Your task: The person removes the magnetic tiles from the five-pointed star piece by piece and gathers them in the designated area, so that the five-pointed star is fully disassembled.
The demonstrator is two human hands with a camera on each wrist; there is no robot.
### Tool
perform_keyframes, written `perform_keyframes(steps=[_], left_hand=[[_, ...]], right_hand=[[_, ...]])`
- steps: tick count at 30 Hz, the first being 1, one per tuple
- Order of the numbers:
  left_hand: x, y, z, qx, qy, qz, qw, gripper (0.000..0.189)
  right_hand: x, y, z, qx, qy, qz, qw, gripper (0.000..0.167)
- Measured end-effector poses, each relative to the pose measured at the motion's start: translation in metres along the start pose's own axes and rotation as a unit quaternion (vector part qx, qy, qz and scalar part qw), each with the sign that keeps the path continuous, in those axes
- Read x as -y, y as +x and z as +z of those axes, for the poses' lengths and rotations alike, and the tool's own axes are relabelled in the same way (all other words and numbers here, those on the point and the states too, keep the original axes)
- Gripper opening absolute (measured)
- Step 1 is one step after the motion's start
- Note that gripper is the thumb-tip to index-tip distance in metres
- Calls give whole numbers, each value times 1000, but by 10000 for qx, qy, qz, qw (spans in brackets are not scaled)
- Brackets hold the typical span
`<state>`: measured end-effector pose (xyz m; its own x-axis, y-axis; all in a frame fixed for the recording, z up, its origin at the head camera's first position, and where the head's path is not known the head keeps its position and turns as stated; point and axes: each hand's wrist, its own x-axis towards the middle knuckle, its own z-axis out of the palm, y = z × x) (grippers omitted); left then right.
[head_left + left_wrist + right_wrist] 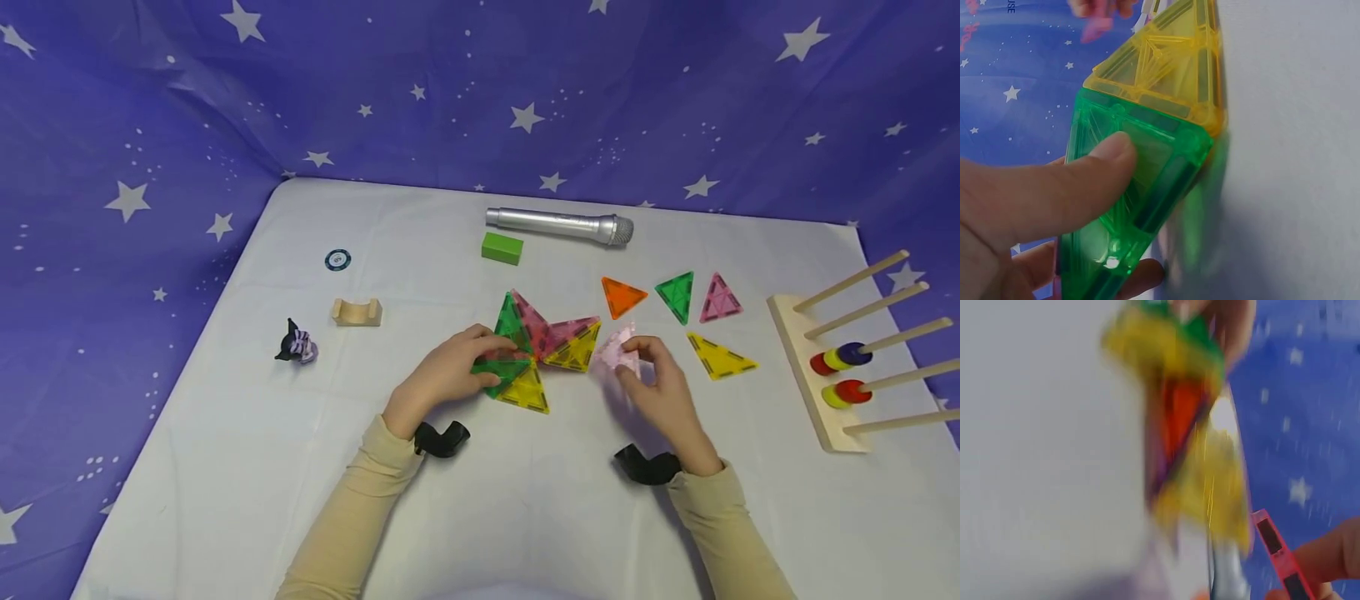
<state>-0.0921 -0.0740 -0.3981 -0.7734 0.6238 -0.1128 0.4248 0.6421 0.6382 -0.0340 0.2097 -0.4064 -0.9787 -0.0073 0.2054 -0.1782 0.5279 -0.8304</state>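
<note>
A structure of joined translucent triangular magnetic tiles stands mid-table, with green tiles [512, 323], pink tiles [534, 321] and yellow tiles [573, 348]. My left hand [447, 369] grips its green side; in the left wrist view the thumb lies flat on a green tile [1147, 147] beside a yellow tile [1169, 69]. Just right of the structure, my right hand [660, 387] pinches a loose pink triangular tile [617, 350] between thumb and fingers, raised off the cloth. Its edge shows in the right wrist view as a pink tile [1280, 556]; the structure is blurred there.
Loose tiles lie at the right: orange [622, 297], green [677, 297], pink [721, 300] and yellow [720, 358]. Beyond them stands a wooden peg rack [817, 375] with rings. Behind are a silver microphone [551, 223] and green block [502, 248]. Leftward sit a wooden cradle [357, 313], figurine [297, 343] and chip [338, 260].
</note>
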Motion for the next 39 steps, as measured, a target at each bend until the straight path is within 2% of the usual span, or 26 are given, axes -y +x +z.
perform_keyframes(steps=[2, 5, 7, 9, 12, 15, 18, 22, 25, 29, 32, 39], left_hand=[[0, 0, 0, 21, -29, -37, 10000, 44], [1, 0, -1, 53, -53, -87, 9999, 44], [1, -1, -1, 55, -80, -95, 9999, 44], [1, -1, -1, 38, -94, -99, 9999, 44], [1, 0, -1, 47, -127, -90, 9999, 44], [1, 0, -1, 51, -133, -90, 9999, 44], [1, 0, 0, 65, -140, -78, 9999, 44], [2, 0, 0, 85, -145, -64, 9998, 44], [1, 0, -1, 79, -158, -64, 9998, 44], [1, 1, -2, 48, -196, -66, 9998, 44], [2, 2, -2, 36, -280, -45, 9996, 43], [7, 2, 0, 63, -511, 67, 9986, 42]], right_hand=[[-11, 5, -14, 110, -386, 548, 9977, 23], [-26, 8, -29, 477, -1030, 908, 9894, 26], [-32, 10, -34, 623, -1389, 805, 9851, 33], [-36, 12, -36, 574, -1742, 552, 9815, 44], [-41, 12, -35, 241, -2155, 176, 9760, 59], [-43, 13, -33, -30, -2372, -44, 9714, 60], [-37, 12, -28, -192, -2240, -251, 9741, 49], [-14, 6, -13, -5, -1613, -559, 9853, 23], [3, 0, 4, 706, -1097, -1015, 9862, 16], [17, -6, 29, 1934, -655, -1534, 9668, 23], [20, -8, 45, 2351, -602, -1524, 9581, 29], [15, -5, 63, 2233, -144, -1121, 9682, 28]])
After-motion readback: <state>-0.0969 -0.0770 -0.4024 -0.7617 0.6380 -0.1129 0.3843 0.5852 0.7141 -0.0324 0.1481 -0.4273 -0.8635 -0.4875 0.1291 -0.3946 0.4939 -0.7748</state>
